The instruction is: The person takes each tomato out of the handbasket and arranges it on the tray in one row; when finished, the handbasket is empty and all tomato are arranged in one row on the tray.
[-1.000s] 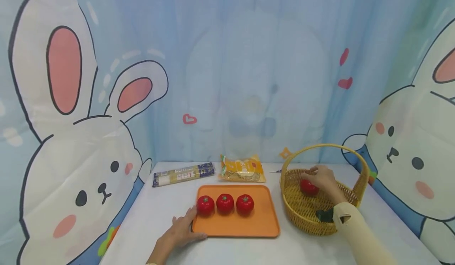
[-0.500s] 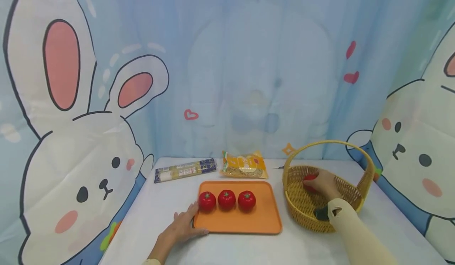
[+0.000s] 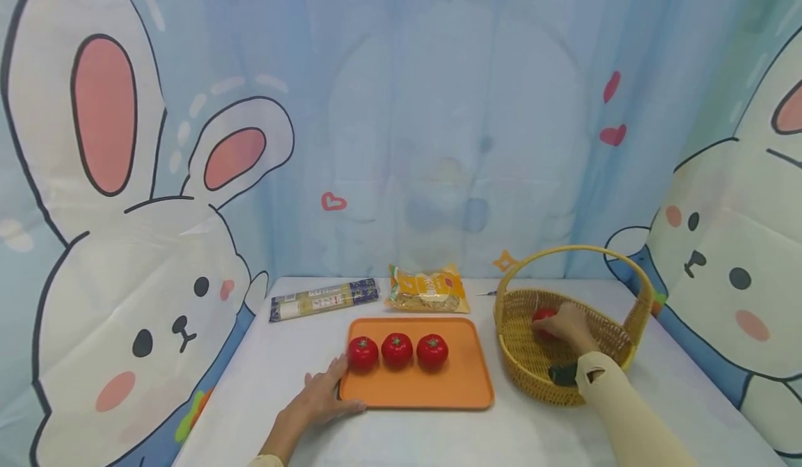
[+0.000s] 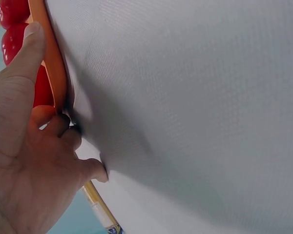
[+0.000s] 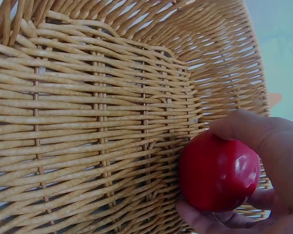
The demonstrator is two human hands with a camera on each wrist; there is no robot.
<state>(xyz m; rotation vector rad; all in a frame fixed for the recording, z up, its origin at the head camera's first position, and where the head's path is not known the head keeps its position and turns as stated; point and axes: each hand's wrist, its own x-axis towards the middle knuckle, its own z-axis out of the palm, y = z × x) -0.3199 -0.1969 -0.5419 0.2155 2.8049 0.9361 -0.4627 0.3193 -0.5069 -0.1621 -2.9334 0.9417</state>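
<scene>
In the head view, my right hand (image 3: 567,328) is inside the wicker basket (image 3: 520,376), holding a red tomato (image 3: 542,314) near the basket's far side. From the right wrist, the glossy tomato (image 5: 217,170) shows between thumb and fingers, low over the woven bottom. My left hand (image 3: 319,394) rests at the near left corner of the orange tray (image 3: 464,383), thumb by the near edge, other fingers along the left edge. On that tray three red tomatoes (image 3: 397,351) stand in a row. In the left wrist view, the thumb lies over the tray's rim (image 4: 53,63).
A long pack of dried noodles (image 3: 324,301) and a yellow food bag (image 3: 428,290) lie behind the tray on the white tabletop (image 3: 401,439). The basket's tall handle (image 3: 576,248) arches over the right hand. A rabbit-print curtain (image 3: 438,119) hangs behind.
My right hand has sunk a little lower around the tomato in the basket. The left hand and the tray stay in place; the head view has shifted slightly.
</scene>
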